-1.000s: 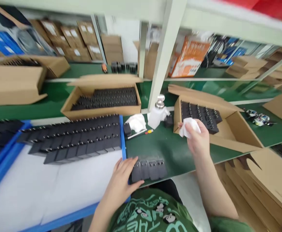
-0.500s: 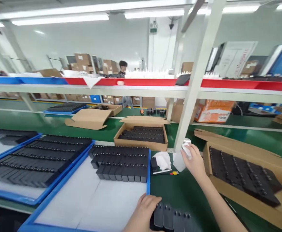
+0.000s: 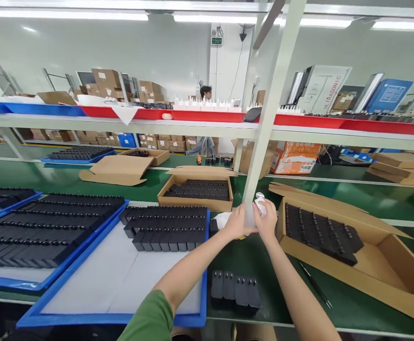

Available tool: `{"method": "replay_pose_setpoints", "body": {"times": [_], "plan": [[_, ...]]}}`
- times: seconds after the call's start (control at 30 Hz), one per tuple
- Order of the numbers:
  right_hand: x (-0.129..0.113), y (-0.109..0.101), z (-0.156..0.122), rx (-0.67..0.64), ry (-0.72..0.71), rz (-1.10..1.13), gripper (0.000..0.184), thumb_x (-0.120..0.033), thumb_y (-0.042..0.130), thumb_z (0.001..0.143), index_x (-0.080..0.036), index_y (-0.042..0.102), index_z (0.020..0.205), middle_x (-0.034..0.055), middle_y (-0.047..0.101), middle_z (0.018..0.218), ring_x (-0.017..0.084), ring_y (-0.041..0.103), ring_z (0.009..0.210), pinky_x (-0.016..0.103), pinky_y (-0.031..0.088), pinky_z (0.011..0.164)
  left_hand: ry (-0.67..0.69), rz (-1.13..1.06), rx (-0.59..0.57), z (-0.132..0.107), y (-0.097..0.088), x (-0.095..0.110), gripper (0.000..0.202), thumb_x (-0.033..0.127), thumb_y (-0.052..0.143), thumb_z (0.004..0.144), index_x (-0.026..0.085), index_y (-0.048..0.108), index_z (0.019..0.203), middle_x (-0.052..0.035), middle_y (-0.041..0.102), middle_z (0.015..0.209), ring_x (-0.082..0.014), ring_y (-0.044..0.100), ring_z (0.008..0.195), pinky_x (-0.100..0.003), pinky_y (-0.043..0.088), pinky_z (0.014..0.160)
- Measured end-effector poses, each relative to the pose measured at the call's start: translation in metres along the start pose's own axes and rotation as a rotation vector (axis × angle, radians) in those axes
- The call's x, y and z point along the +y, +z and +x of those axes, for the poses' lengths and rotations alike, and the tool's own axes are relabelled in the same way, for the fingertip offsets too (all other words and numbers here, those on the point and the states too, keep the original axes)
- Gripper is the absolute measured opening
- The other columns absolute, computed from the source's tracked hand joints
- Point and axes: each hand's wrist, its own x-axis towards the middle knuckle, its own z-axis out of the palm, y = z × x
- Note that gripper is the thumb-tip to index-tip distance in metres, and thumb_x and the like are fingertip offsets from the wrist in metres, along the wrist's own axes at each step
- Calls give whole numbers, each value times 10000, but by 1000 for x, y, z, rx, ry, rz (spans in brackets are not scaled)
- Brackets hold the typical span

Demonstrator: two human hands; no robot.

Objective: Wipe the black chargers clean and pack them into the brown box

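Observation:
My right hand (image 3: 266, 221) is closed round a small white roll (image 3: 260, 199), its round end showing above the fingers. From it hangs a translucent white sheet (image 3: 249, 217). My left hand (image 3: 236, 223) has its fingers and thumb closed on the left side of that sheet; the fingertips are partly hidden. Below my hands, a short row of black blocks (image 3: 235, 290) stands on the green bench. To the left, a blue-edged tray (image 3: 121, 284) with a white lining holds rows of similar black blocks (image 3: 167, 232).
An open cardboard box (image 3: 335, 272) of black blocks sits at right, with black tweezers (image 3: 315, 284) beside it. Another box (image 3: 196, 201) stands behind my hands. A white post (image 3: 265, 128) rises just beyond them. Red trays (image 3: 207, 116) line the shelf. A person (image 3: 205, 92) is in the background.
My left hand has let go of the row of black blocks and moved up to the translucent sheet beside my right hand. The camera view has shifted.

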Motion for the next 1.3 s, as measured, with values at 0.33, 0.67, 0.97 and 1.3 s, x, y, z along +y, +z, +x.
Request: {"method": "replay_pose_setpoints", "body": {"times": [0.33, 0.67, 0.97, 1.3], "plan": [[-10, -20, 23, 304, 407, 356, 312, -417, 580, 956, -141, 617, 1095, 50, 649, 1018, 156, 642, 856, 342, 564, 757, 58, 331, -114, 28, -44, 58, 443, 429, 606, 934, 175, 538, 1290, -105, 592, 1245, -246, 609, 1086, -474, 531, 921], [-17, 10, 1, 241, 614, 546, 339, -415, 567, 964, -149, 590, 1173, 67, 639, 1083, 164, 646, 887, 349, 573, 763, -54, 532, -289, 43, -80, 77, 341, 387, 623, 931, 155, 603, 1179, -92, 618, 1203, -232, 618, 1070, -465, 530, 925], [-36, -21, 42, -100, 414, 249, 288, -390, 603, 944, -145, 629, 1094, 61, 647, 1096, 195, 638, 977, 400, 553, 859, -20, 60, -42, 17, -23, 20, 381, 402, 614, 936, 166, 576, 1232, -87, 621, 1187, -224, 631, 1030, -435, 552, 882], [-44, -41, 62, -401, 296, 142, 258, -387, 630, 927, -146, 667, 1014, 55, 682, 1064, 188, 654, 966, 405, 544, 888, 22, -457, 135, 33, 46, -18, 396, 368, 617, 937, 170, 550, 1274, -104, 583, 1268, -237, 614, 1082, -453, 550, 902]]}}
